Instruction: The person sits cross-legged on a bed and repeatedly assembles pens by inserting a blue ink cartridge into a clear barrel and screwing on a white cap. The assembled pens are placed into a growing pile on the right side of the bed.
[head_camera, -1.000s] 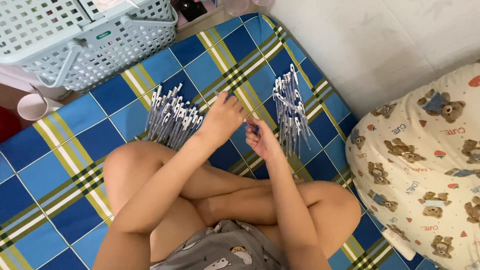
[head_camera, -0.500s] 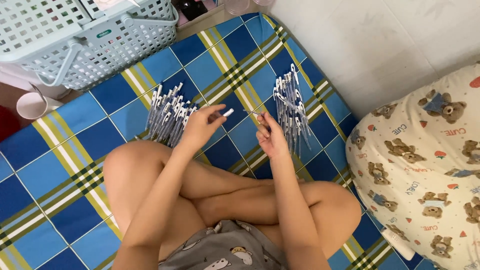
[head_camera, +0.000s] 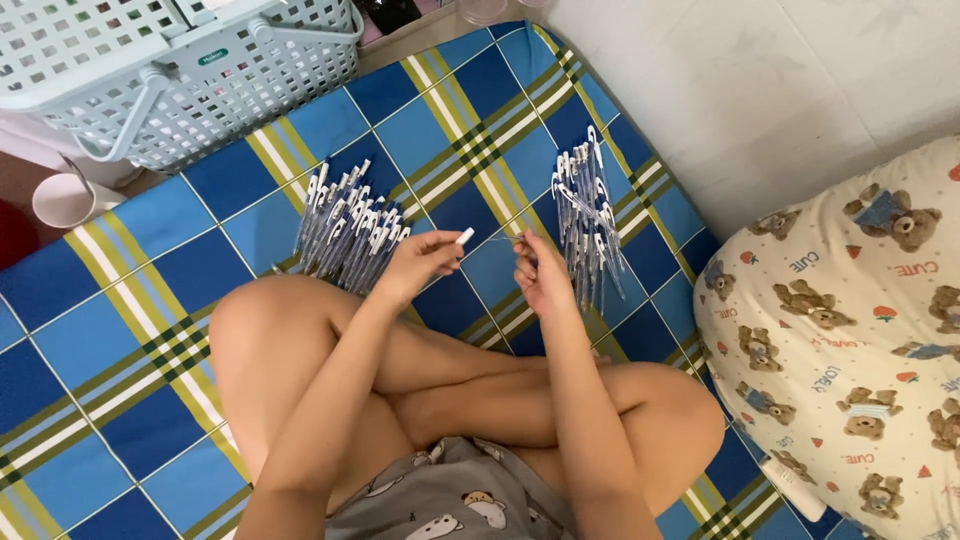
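Observation:
I sit cross-legged on a blue, yellow and green plaid mat (head_camera: 200, 215). My left hand (head_camera: 420, 262) grips a clear pen barrel with a white end (head_camera: 463, 237). My right hand (head_camera: 543, 275) pinches a thin refill (head_camera: 505, 239) that stretches toward the barrel. The two hands are a short gap apart above the mat. A pile of pens with white caps (head_camera: 348, 228) lies just left of my left hand. A second pile of pens (head_camera: 587, 215) lies right beside my right hand.
A pale green lattice basket (head_camera: 180, 70) stands at the back left, with a small white cup (head_camera: 62, 200) beside it off the mat. A cushion printed with teddy bears (head_camera: 850, 330) lies at the right. A white wall (head_camera: 760, 90) borders the mat.
My hands were together a second ago; they have drawn apart, the left moving left with the barrel, the right staying by the right pile with the refill.

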